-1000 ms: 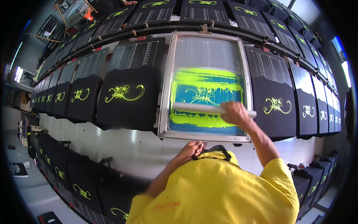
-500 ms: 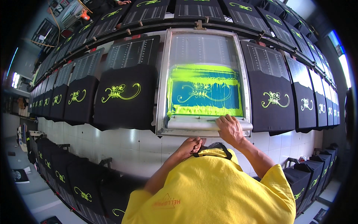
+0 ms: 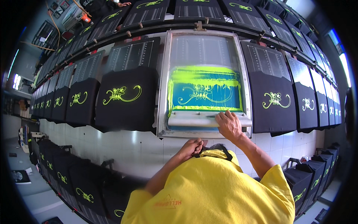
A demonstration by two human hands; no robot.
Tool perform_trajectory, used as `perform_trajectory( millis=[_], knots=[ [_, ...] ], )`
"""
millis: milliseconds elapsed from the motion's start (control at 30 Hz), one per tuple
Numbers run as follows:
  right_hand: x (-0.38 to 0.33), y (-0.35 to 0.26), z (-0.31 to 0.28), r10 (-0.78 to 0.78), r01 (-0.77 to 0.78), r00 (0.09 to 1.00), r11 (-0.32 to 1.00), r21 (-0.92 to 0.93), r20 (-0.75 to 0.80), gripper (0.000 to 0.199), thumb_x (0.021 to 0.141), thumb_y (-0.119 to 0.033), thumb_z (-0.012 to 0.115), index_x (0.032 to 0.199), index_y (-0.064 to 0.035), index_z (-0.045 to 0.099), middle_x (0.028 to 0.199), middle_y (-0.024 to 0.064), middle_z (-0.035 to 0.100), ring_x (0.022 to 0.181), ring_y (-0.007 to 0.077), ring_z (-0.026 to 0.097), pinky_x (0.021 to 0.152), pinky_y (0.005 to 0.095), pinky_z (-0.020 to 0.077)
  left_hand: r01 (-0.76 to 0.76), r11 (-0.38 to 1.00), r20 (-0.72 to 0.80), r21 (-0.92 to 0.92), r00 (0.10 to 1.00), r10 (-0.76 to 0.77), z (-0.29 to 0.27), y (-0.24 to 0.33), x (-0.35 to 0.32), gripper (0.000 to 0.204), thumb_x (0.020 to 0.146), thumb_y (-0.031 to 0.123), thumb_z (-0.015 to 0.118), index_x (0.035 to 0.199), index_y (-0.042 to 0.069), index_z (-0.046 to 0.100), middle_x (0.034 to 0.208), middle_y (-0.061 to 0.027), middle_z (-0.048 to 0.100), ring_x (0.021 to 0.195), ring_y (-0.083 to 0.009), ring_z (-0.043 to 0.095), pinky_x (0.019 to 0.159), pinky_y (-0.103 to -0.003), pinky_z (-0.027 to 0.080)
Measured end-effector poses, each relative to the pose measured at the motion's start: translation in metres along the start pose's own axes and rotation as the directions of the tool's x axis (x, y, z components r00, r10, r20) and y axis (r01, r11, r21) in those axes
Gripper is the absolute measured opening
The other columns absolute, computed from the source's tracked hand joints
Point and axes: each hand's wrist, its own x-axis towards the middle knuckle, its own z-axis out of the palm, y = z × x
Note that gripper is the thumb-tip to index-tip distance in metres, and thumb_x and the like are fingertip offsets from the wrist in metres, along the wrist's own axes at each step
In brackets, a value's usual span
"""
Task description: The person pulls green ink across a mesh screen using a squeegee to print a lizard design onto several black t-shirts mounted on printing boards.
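In front of me lies a metal-framed printing screen (image 3: 162, 93), its mesh blue in the near half and greyish in the far half. Bright yellow-green ink (image 3: 209, 69) streaks across the blue part, where a curled line design shows. Near the screen's close end, a long pale squeegee (image 3: 190, 120) rests crosswise against a thin band of ink. My right hand (image 3: 229, 126) grips it right of its middle. My left hand (image 3: 192, 146) is closed just below the screen's near edge; whatever it may hold is hidden.
Black shirts on boards flank the screen, one on the left (image 3: 125, 106) and one on the right (image 3: 274, 114), printed with the yellow-green design. A metal rail (image 3: 149, 31) runs behind, with more boards beyond. Another person's hand (image 3: 122, 4) shows at the far left. Pale tiled floor (image 3: 123, 143) lies below.
My right hand and the squeegee have shifted slightly away from me, covering part of the near ink band. My left hand stays closed in about the same place.
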Motion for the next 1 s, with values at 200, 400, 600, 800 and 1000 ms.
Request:
perform_trajectory(
  millis=[200, 400, 600, 800, 1000],
  knots=[
    [0.0, 0.003, -0.001, 0.019, -0.019, 1.0, 1.0, 0.001, 0.01, 0.024, 0.074, -0.007, 0.067, 0.096, -0.0088, 0.058, 0.095, 0.006, 0.059, 0.094, 0.0251, 0.057, 0.079, 0.0382, 0.048, -0.381, 0.065, 0.212, 0.922, 0.639, 0.739, 0.022, 0.086, -0.064, 0.034, 0.092, 0.029, 0.065, 0.117, 0.007, 0.062, 0.096, -0.0094, 0.06, 0.087, -0.0214, 0.059, 0.076, -0.033, 0.048],
    [-0.001, 0.007, -0.003, -0.01, 0.01, 1.0, 1.0, 0.015, 0.002, 0.049, 0.078, -0.008, 0.066, 0.126, -0.0073, 0.055, 0.113, 0.0115, 0.059, 0.108, 0.027, 0.056, 0.091, 0.0386, 0.0468, 0.1, -0.528, 0.28, 0.844, 0.756, 0.591, -0.01, 0.142, -0.049, 0.049, 0.071, 0.019, 0.072, 0.117, 0.005, 0.065, 0.122, -0.0145, 0.055, 0.122, -0.033, 0.049, 0.103, -0.048, 0.039],
    [-0.05, 0.057, -0.019, 0.189, -0.189, 0.982, 0.982, -0.018, -0.022, 0.048, 0.071, -0.008, 0.071, 0.117, -0.0061, 0.059, 0.112, 0.0112, 0.061, 0.114, 0.0297, 0.055, 0.099, 0.0429, 0.0433, 0.05, -0.4, 0.22, 0.915, 0.769, 0.6, -0.016, 0.136, -0.039, 0.046, 0.069, 0.004, 0.068, 0.115, 0.0, 0.065, 0.12, -0.0157, 0.062, 0.115, -0.0334, 0.058, 0.099, -0.041, 0.047],
    [-0.056, 0.069, -0.01, 0.172, -0.162, 0.98, 0.981, 0.102, -0.096, 0.036, 0.064, 0.0, 0.07, 0.099, -0.003, 0.062, 0.102, 0.0128, 0.062, 0.104, 0.0315, 0.06, 0.087, 0.0422, 0.0536, -0.007, -0.37, 0.275, 0.929, 0.681, 0.678, -0.034, 0.12, -0.023, 0.045, 0.07, -0.005, 0.063, 0.115, -0.004, 0.063, 0.123, -0.0184, 0.064, 0.119, -0.0331, 0.059, 0.103, -0.04, 0.048],
    [-0.059, 0.063, -0.008, 0.195, -0.183, 0.975, 0.977, 0.108, -0.108, 0.035, 0.062, 0.003, 0.069, 0.096, -0.0018, 0.06, 0.101, 0.0117, 0.06, 0.101, 0.0309, 0.06, 0.085, 0.041, 0.0544, 0.021, -0.383, 0.273, 0.924, 0.665, 0.695, -0.031, 0.114, -0.025, 0.042, 0.071, -0.005, 0.061, 0.114, -0.003, 0.064, 0.121, -0.0159, 0.066, 0.117, -0.0309, 0.061, 0.101, -0.038, 0.05]
  ],
)
